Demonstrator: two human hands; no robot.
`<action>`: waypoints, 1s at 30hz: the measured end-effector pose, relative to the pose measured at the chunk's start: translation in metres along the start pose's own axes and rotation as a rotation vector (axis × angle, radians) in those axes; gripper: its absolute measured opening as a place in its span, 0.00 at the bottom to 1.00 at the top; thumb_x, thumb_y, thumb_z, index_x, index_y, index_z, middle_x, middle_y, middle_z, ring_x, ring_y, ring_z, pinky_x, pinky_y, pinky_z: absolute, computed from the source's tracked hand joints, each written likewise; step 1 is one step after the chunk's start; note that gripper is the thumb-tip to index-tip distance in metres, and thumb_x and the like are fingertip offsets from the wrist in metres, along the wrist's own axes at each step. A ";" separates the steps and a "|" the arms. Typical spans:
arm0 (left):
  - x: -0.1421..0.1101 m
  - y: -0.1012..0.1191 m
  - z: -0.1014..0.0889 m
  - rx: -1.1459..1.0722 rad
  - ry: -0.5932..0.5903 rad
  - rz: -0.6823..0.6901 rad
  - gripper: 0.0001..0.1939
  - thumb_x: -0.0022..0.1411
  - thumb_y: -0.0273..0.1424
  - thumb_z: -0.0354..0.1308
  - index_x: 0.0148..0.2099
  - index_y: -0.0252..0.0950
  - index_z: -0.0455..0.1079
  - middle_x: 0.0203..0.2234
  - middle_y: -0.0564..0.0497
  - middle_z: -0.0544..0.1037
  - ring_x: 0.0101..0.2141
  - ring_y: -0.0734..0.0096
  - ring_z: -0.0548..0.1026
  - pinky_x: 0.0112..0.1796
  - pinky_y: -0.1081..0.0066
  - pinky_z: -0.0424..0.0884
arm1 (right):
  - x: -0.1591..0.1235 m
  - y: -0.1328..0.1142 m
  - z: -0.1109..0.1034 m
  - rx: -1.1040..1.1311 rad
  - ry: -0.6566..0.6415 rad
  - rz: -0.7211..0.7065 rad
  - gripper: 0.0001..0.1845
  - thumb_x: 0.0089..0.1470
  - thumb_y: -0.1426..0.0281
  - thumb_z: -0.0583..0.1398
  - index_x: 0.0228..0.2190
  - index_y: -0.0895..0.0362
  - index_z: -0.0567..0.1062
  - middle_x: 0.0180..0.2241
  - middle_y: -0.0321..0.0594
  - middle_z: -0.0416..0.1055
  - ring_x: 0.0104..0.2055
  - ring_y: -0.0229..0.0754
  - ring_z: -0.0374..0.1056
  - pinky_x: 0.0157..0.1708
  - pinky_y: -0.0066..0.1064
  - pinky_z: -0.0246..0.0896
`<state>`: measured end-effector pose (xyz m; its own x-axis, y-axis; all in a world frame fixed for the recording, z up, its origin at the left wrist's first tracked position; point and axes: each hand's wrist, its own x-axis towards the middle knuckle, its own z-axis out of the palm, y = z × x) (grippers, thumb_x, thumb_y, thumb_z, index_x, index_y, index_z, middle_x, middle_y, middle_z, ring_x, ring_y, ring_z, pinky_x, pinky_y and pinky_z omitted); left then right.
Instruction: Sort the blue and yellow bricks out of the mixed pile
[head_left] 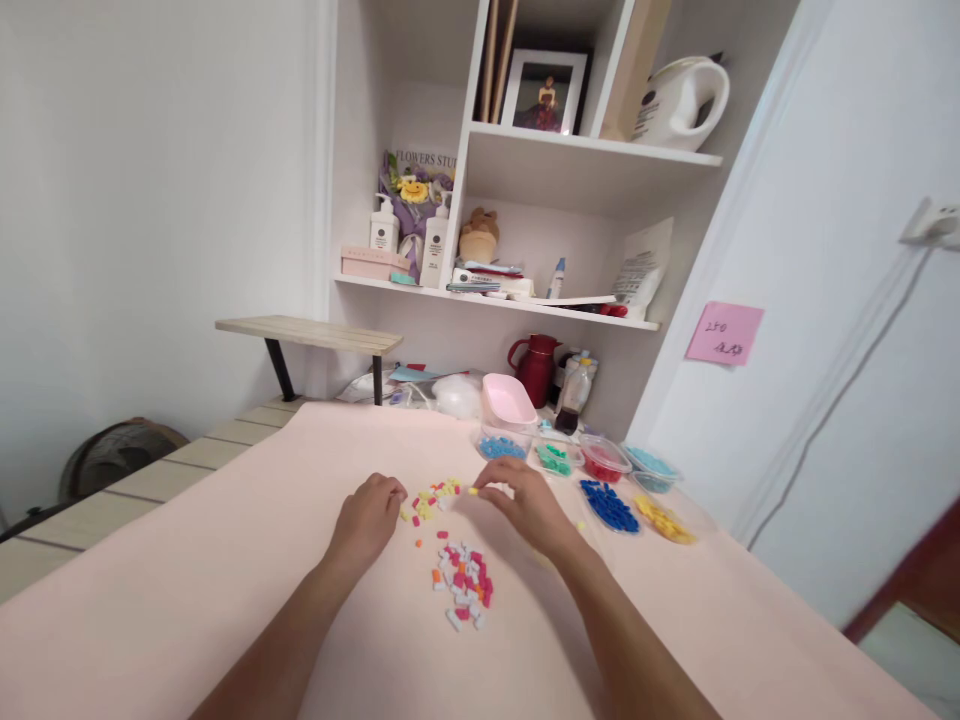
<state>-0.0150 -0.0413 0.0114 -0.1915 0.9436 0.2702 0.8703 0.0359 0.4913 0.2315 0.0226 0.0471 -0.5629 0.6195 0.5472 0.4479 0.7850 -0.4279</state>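
Both my hands rest on a pale pink table cover [225, 580]. My left hand [367, 518] is curled, its fingertips touching the edge of a small heap of yellow and pink bricks [433, 498]. My right hand [525, 500] pinches a small yellow brick [473, 490] between thumb and fingers, just right of that heap. Nearer to me lies a second heap of pink, white and orange bricks [463, 585], between my forearms.
Shallow clear dishes of sorted bricks stand at the back right: light blue [501, 447], green [555, 458], red [604, 458], dark blue [609, 505], yellow [664, 520]. A pink tub [508, 400], a red jug [535, 368] and white shelves [525, 300] stand behind.
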 end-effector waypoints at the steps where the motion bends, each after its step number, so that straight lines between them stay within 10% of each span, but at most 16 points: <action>1: 0.000 -0.001 -0.001 0.005 0.010 -0.025 0.14 0.65 0.30 0.44 0.38 0.39 0.72 0.41 0.48 0.76 0.39 0.69 0.74 0.41 0.68 0.65 | -0.003 0.006 -0.012 -0.009 0.007 0.035 0.08 0.57 0.71 0.59 0.33 0.54 0.79 0.37 0.41 0.76 0.43 0.45 0.69 0.47 0.37 0.60; 10: -0.002 -0.005 -0.002 0.095 -0.001 -0.093 0.08 0.59 0.31 0.53 0.39 0.42 0.72 0.43 0.48 0.75 0.48 0.60 0.71 0.46 0.62 0.62 | -0.042 0.045 -0.064 -0.179 -0.032 0.330 0.15 0.53 0.71 0.58 0.42 0.51 0.79 0.43 0.42 0.76 0.40 0.46 0.72 0.41 0.37 0.63; 20: -0.005 0.005 -0.007 0.140 -0.039 -0.045 0.07 0.59 0.30 0.51 0.32 0.40 0.70 0.34 0.50 0.76 0.40 0.65 0.74 0.39 0.67 0.62 | -0.007 -0.032 0.018 -0.011 -0.070 -0.006 0.19 0.59 0.77 0.52 0.45 0.52 0.78 0.43 0.42 0.75 0.46 0.43 0.70 0.47 0.31 0.62; 30: -0.005 0.010 -0.002 0.117 -0.060 0.029 0.07 0.60 0.29 0.52 0.34 0.41 0.72 0.33 0.52 0.75 0.39 0.68 0.74 0.39 0.69 0.61 | -0.005 -0.020 0.062 -0.246 -0.245 -0.006 0.25 0.53 0.79 0.57 0.48 0.43 0.76 0.40 0.39 0.70 0.43 0.45 0.64 0.41 0.31 0.56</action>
<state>-0.0061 -0.0459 0.0163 -0.1410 0.9625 0.2317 0.9226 0.0429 0.3832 0.1820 0.0035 0.0080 -0.7031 0.6205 0.3473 0.5809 0.7829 -0.2227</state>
